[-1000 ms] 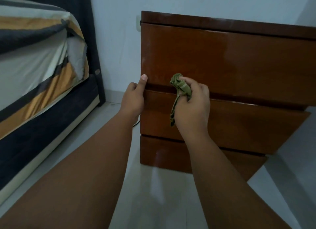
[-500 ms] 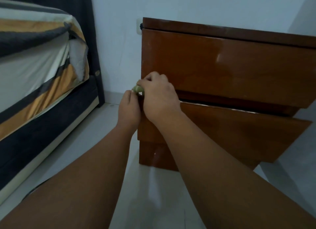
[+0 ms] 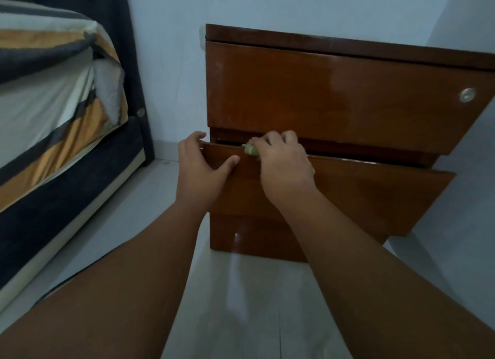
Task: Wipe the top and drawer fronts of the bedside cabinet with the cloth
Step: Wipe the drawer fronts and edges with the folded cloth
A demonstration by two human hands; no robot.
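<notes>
Reaching forward from bare forearms, both hands meet at the left end of the bedside cabinet [image 3: 329, 37]. The left hand [image 3: 199, 168] clasps the left end of the lower drawer front [image 3: 361, 198]: its thumb lies flat across the face, pointing toward the right hand, while its fingers curl round the corner, out of sight past the edge. The right hand [image 3: 284, 165], just beside that thumb, is knuckles-up with its fingers bent over the top edge of the same drawer front and into the dark gap above it. It is clamped on the cloth [image 3: 250, 149], which is bunched under the palm. Only a small pale green fold shows at the thumb side, against the drawer's top edge, and a sliver shows at the far side of the hand.

The cabinet is glossy reddish-brown wood with flat, slab-like fronts that catch soft reflections. Above the hands, the upper drawer front [image 3: 334, 96] is a broad plain panel, with a small round metal fitting [image 3: 467, 95] far off beyond the right hand. Below the wrists sits a shiny base panel [image 3: 254, 235] on the pale floor [image 3: 241, 299]. Well out past the left hand is a bed [image 3: 53, 104] with a striped sheet in cream, ochre and dark grey over a dark frame.
</notes>
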